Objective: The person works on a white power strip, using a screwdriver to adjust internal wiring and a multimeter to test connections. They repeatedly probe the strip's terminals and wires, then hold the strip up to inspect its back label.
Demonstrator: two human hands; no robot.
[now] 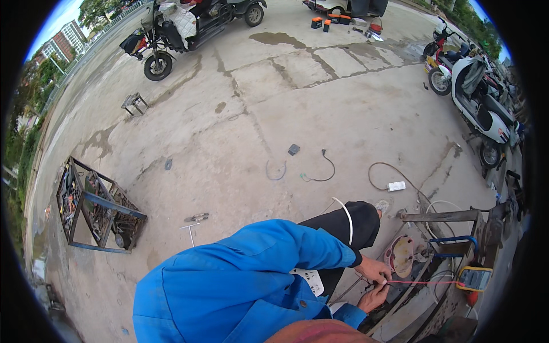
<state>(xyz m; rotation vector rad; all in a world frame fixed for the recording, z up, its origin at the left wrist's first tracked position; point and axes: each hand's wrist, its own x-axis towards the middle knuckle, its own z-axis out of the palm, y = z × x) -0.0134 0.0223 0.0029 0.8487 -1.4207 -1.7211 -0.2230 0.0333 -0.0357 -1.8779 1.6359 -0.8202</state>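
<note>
At the left, an open metal rack (114, 206) is standing on the concrete ground (189, 131), its compartments holding mixed tools and parts. Farther off, a small stool (131, 100) is standing by itself, and a three-wheeled vehicle (197, 35) is standing at the far side. A T-shaped tool (190, 228) is lying near the person's blue jacket (229, 274). Toward the middle, a bent thin wire, a small dark square piece (293, 150) and a short dark cable (330, 173) are lying well apart from the hands; orange-and-black boxes (316, 23) are sitting at the far side.

Right of the jacket, the left hand (373, 270) is pinching with bent fingers at the end of a red lead (426, 282). The right hand (374, 298) is working just nearer, partly closed, fingertips meeting the left hand's; whether it is gripping anything separate cannot be told. The lead is running taut rightward to a yellow-rimmed meter (476, 279), which is resting at the near right beside a metal frame (443, 216).

A round, pink-rimmed part (402, 255) is sitting just beyond the hands. A white block (396, 186) with a cord is lying farther off. At the far right, a white scooter (466, 94) is standing parked.
</note>
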